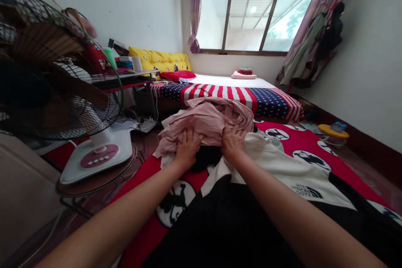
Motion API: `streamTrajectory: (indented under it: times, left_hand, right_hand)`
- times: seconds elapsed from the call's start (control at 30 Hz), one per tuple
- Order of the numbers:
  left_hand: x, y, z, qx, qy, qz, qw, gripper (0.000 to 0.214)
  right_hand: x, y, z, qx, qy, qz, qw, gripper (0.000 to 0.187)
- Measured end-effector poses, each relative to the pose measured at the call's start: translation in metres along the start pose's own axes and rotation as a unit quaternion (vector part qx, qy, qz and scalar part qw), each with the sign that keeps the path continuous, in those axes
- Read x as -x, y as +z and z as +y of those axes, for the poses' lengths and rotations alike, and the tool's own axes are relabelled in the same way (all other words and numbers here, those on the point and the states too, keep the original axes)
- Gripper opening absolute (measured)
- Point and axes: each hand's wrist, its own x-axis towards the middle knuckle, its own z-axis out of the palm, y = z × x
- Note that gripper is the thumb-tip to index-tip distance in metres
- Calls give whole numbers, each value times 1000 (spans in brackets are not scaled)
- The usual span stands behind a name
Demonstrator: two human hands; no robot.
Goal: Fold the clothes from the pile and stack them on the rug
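Observation:
A crumpled pink garment [204,121] is heaped on a red blanket [141,197] printed with black-and-white round figures. My left hand [188,149] rests on the heap's near left side, fingers stretched out over the cloth. On its right part lies my right hand [233,142], its fingers also extended against the fabric. Between the hands, beneath the pink cloth, some black fabric [207,157] shows. A cream-and-black jacket [276,161] with a chest logo is spread under my right forearm and toward me. The heap hides whatever lies under it.
At the left, a caged electric fan [100,155] stands on a round stool [84,187]. Behind is a bed with a stars-and-stripes cover [220,94] and folded pink cloth [243,76]. A yellow stool [333,131] stands right; clothes [314,46] hang by the window.

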Motion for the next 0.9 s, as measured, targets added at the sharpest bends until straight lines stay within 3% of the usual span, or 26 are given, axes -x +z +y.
streamTrajectory:
  times: [0.1,0.27,0.43,0.53,0.63,0.7,0.8,0.9]
  left_hand:
    - [-25,8,-13,-26,40,46,998,61]
    - [-64,22,-38,-44,85,76,992,53]
    - [-67,38,-42,-37,74,79,993,52]
    - [-60,34,-41,-14,73,44,996,57]
    - [-48,16,-38,10,76,-10,997,79]
    - [-32,0,-34,32,65,-19,997,87]
    - [12,-21,-18,110,41,4,993,66]
    - [67,-33,7,245,18,-39,969,41]
  right_hand:
    - [-18,3,3,-5,0,26,1000,98]
    - [-47,14,-2,-11,18,40,999,95]
    - [-52,30,-5,-13,3,23,1000,95]
    - [-47,31,-2,-19,-11,12,1000,96]
    - [-36,16,6,-54,-28,-35,998,99]
    - [-23,1,12,-99,-30,-28,994,92]
    - [6,-17,22,-202,16,49,978,63]
    - [34,-21,28,-348,145,17,926,44]
